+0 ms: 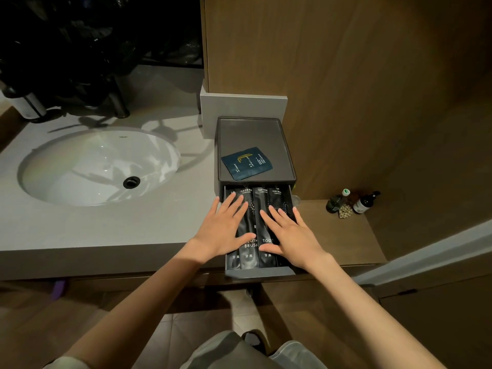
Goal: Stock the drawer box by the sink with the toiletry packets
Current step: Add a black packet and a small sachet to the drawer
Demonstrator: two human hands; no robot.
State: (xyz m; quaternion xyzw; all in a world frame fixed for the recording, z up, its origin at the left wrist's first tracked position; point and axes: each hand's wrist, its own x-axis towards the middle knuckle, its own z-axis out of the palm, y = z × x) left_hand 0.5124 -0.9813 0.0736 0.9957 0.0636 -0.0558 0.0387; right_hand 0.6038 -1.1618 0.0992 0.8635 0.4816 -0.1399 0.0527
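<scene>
Both hands, left hand (225, 230) and right hand (290, 233), lay flat with fingers straight on the toothbrush packets (251, 222) in the pulled-out drawer (259, 272) of the drawer box (291, 166), right of the sink (98, 166), settling them; next, likely the blue shower-cap packet (246, 163) on top needs stowing

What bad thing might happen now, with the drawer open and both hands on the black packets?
1. The drawer sticks out past the counter edge. With the left hand and right hand pressing flat on the toothbrush packets, it might tip or slide out.
2. If a packet sits too high, it may crumple when the drawer closes.
3. The blue packet lies loose on top of the drawer box; a bump might knock it off.
</scene>
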